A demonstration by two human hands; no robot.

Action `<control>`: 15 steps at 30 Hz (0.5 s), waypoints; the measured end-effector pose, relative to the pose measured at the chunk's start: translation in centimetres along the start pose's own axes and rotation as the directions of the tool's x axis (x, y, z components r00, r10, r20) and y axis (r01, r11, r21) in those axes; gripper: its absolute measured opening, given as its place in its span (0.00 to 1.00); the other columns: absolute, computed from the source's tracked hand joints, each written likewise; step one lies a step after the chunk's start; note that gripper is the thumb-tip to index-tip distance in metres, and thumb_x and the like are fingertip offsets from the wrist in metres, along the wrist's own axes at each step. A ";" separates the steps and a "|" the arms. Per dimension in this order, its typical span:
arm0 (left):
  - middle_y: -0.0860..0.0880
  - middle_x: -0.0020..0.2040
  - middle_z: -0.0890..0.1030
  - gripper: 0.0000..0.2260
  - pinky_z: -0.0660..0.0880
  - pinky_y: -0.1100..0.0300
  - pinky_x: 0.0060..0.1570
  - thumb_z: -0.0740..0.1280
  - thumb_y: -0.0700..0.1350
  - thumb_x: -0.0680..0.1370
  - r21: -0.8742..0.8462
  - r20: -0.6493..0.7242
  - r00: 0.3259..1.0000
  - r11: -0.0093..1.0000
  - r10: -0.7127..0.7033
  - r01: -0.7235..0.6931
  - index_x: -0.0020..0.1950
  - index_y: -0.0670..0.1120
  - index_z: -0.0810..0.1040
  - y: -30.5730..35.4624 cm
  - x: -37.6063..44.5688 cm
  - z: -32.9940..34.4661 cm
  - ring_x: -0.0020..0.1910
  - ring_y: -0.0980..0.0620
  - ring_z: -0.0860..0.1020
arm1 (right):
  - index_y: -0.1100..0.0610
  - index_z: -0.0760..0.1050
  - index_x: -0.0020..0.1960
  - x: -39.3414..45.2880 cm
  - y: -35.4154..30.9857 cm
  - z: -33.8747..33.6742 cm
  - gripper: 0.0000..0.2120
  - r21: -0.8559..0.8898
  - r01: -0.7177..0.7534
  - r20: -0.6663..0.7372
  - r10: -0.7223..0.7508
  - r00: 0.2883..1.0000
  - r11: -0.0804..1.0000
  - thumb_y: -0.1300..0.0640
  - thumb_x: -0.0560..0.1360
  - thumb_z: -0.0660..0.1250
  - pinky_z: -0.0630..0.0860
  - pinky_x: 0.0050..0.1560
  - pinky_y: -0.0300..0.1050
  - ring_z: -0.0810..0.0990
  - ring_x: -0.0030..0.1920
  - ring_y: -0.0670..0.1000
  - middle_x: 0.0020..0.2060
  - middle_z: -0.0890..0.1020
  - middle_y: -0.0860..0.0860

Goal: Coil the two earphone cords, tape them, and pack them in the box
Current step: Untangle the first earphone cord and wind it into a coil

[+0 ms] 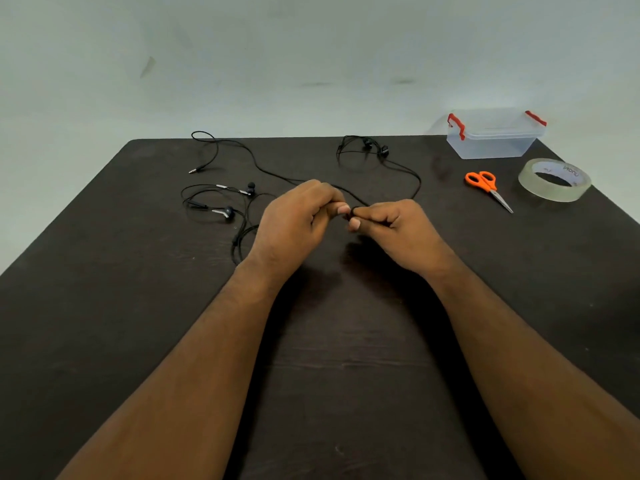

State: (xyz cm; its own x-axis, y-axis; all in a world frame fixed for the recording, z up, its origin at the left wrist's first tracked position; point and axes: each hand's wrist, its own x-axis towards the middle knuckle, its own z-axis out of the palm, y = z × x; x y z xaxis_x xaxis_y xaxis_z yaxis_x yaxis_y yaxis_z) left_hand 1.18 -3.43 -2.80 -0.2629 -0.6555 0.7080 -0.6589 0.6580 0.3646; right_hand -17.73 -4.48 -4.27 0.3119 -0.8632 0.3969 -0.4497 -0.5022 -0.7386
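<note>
Two black earphone cords lie on the dark table (138, 306). One earphone cord (412, 174) runs from its earbuds at the far middle round to my hands. My left hand (294, 220) and my right hand (398, 226) meet at mid-table, and both pinch this cord's end between fingertips. The second earphone cord (221, 202) sprawls loose to the left, its silver-stemmed earbuds and plug on the table. A clear plastic box (495, 136) with red clips stands shut at the far right corner. A roll of clear tape (554, 180) lies flat near it.
Orange-handled scissors (486, 185) lie between the cords and the tape, blades pointing toward me. The table's far edge meets a pale wall. Part of the second cord loops out over the far edge at left.
</note>
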 end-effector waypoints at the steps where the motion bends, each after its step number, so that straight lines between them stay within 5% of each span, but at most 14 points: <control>1: 0.51 0.40 0.79 0.01 0.75 0.54 0.38 0.68 0.39 0.76 -0.015 -0.017 1.000 1.000 0.015 -0.016 0.45 0.44 0.80 0.1 0.1 -0.1 0.39 0.54 0.77 | 0.57 0.85 0.45 -0.1 -0.3 0.0 0.07 0.098 -0.046 0.032 0.043 0.999 0.994 0.55 0.74 0.70 0.74 0.40 0.49 0.81 0.37 0.59 0.36 0.83 0.60; 5: 0.50 0.40 0.80 0.03 0.73 0.62 0.39 0.68 0.35 0.76 -0.106 -0.065 0.998 0.994 0.004 -0.011 0.44 0.42 0.79 0.3 0.2 -0.1 0.39 0.56 0.76 | 0.62 0.83 0.49 -0.7 -1.6 0.2 0.06 0.391 -0.190 0.164 0.135 0.977 0.900 0.62 0.75 0.68 0.78 0.57 0.46 0.84 0.50 0.51 0.42 0.86 0.53; 10: 0.50 0.40 0.80 0.03 0.70 0.70 0.42 0.68 0.36 0.77 -0.270 -0.099 0.990 0.961 -0.096 0.066 0.43 0.39 0.79 0.1 0.2 -0.1 0.41 0.59 0.76 | 0.64 0.81 0.51 -1.1 -2.5 0.8 0.10 0.609 -0.249 0.220 0.141 0.965 0.753 0.60 0.72 0.67 0.78 0.54 0.46 0.83 0.44 0.55 0.40 0.84 0.59; 15: 0.50 0.41 0.81 0.04 0.74 0.63 0.43 0.66 0.38 0.78 -0.387 -0.028 0.984 0.909 -0.176 0.151 0.44 0.40 0.79 0.2 0.0 0.5 0.42 0.56 0.78 | 0.65 0.81 0.49 -1.2 -3.4 0.8 0.09 0.743 -0.355 0.348 0.124 0.929 0.567 0.65 0.72 0.65 0.80 0.49 0.45 0.84 0.44 0.55 0.41 0.84 0.59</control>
State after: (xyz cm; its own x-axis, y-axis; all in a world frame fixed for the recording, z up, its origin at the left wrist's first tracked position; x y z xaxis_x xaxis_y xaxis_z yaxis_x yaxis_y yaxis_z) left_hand 0.75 -3.47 -3.04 -0.1234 -0.7503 0.6495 -0.3659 0.6428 0.6730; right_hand -15.92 -1.73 -2.66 0.5255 -0.8463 0.0872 0.2564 0.0598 -0.9647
